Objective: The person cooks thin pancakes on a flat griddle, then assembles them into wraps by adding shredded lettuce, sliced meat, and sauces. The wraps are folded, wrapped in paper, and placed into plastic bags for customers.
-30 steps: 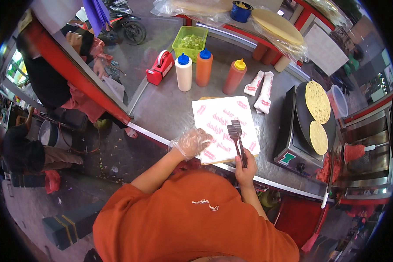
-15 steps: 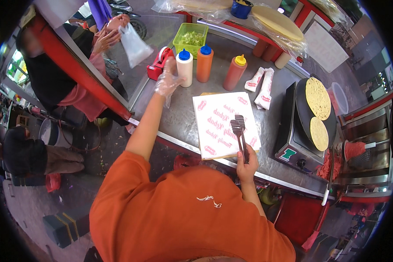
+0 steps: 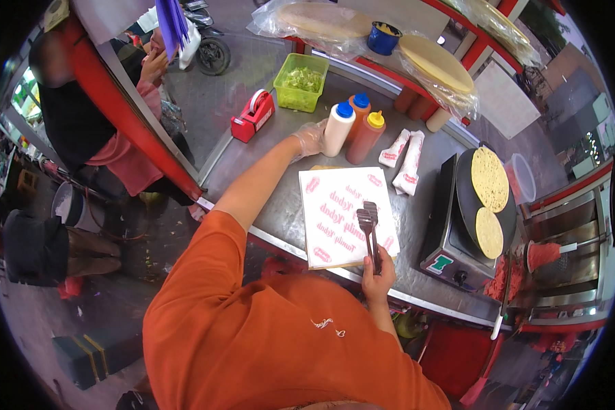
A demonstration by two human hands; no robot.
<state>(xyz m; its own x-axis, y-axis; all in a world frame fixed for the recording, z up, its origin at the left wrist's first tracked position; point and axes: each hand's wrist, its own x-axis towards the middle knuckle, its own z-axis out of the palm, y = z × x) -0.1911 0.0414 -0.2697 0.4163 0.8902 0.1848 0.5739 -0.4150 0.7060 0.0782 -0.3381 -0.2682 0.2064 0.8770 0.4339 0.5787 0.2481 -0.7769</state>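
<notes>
A clear plastic glove covers my left hand [image 3: 310, 140], which is closed against the left side of a white squeeze bottle [image 3: 337, 133] with a blue cap. Its fingertips are partly hidden behind the bottle. An orange sauce bottle [image 3: 360, 108] and a red sauce bottle with a yellow cap [image 3: 367, 140] stand close against it. My bare right hand [image 3: 380, 275] grips dark tongs [image 3: 370, 232], their tips over a stack of white printed wrapping paper [image 3: 335, 225] on a board.
A red tape dispenser [image 3: 253, 117] and a green tub of shredded lettuce [image 3: 301, 83] stand at the back left. Two wrapped rolls [image 3: 407, 162] lie beside a griddle [image 3: 461, 195] bearing two flatbreads [image 3: 490, 179]. Another person [image 3: 75, 116] stands beyond the red post.
My left hand has moved right with the white bottle, and the orange bottle has shifted right too. The three bottles now stand bunched together. My right hand still holds the tongs.
</notes>
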